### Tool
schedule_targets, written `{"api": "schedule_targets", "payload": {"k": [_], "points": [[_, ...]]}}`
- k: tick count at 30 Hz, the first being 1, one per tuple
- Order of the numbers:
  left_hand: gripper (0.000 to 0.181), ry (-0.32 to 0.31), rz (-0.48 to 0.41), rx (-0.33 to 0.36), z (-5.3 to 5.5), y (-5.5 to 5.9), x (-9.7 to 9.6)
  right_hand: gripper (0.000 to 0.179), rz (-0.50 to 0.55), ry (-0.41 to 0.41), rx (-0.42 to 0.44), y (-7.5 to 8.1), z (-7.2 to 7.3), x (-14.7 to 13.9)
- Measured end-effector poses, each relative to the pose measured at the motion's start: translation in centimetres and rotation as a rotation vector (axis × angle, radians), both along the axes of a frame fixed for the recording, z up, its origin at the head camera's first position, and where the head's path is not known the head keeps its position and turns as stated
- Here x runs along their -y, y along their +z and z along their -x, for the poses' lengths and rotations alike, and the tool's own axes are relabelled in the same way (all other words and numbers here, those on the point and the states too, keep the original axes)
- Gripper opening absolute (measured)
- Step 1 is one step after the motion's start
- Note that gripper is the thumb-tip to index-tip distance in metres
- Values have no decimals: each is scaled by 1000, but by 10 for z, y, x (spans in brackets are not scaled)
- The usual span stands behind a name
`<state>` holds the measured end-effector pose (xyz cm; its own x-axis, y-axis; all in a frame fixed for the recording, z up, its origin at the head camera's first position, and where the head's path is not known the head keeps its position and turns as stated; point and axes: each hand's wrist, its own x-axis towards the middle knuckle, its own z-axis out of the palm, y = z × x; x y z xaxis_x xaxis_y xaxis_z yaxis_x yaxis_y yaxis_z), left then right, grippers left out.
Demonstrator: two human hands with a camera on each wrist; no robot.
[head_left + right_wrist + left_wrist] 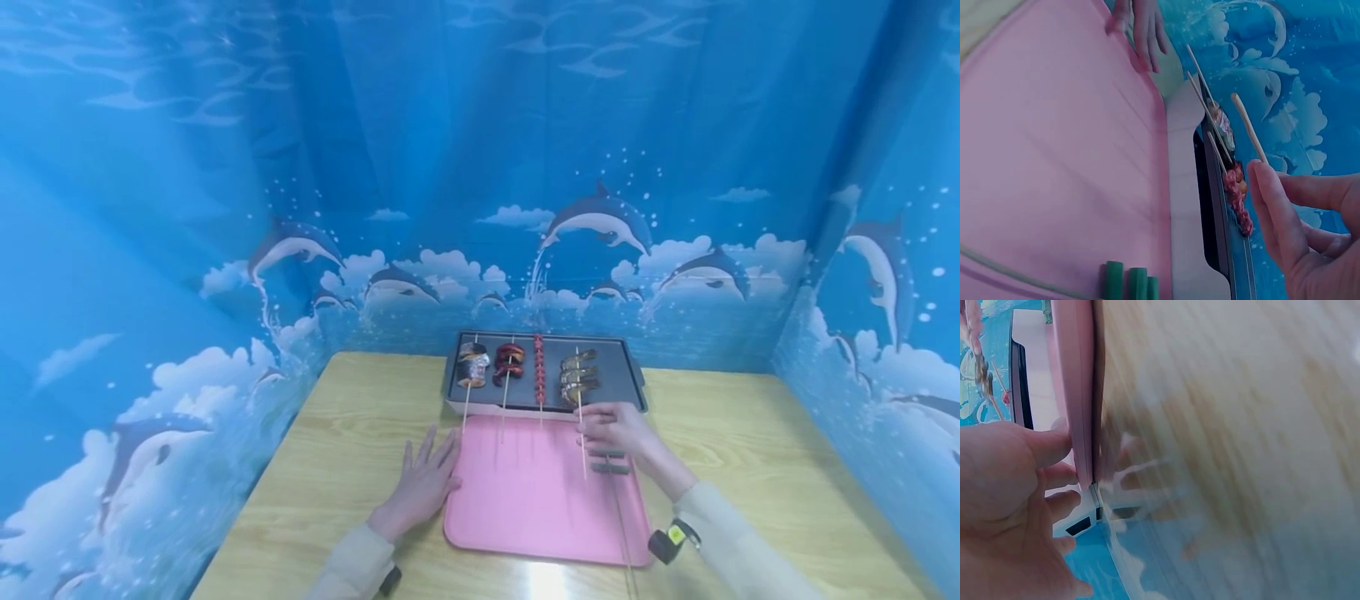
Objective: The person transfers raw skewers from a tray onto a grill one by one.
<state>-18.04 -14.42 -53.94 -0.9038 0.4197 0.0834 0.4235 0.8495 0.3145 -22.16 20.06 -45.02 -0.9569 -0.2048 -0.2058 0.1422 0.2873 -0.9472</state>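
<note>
My right hand point(617, 427) pinches the wooden stick of a skewer point(1249, 128) between thumb and fingers. In the head view that skewer's brownish, silvery-striped pieces point(578, 377) lie over the right half of the dark grill pan point(618, 354). My left hand point(422, 482) is spread beside the pink tray point(525, 508), its fingertips at the tray's left edge. In the left wrist view its fingers reach along the tray's side with nothing gripped. A skewer with green pieces point(610, 468) lies along the tray's right side, under my right hand.
On the pan lie a skewer of silvery, dark-edged chunks point(472, 369), one of dark red curled pieces point(509, 364) and one of small red pieces point(539, 371). Their sticks overhang the tray. A wooden table point(322, 467) bears everything, with a blue dolphin-print curtain point(450, 208) behind.
</note>
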Motion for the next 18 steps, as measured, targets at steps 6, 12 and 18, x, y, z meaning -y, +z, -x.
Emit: {"api": "schedule_targets", "payload": {"k": [6,12,18], "points": [[57,-2,13,5,-2,3,-1,41,-9,-2,5,-1,31,2],[57,-19,-26,-21,1,-2,0,41,-29,4,42,-2,50,4],[57,-26,-19,-23,0,-3,1,41,-28,5,96,0,58,6]]}}
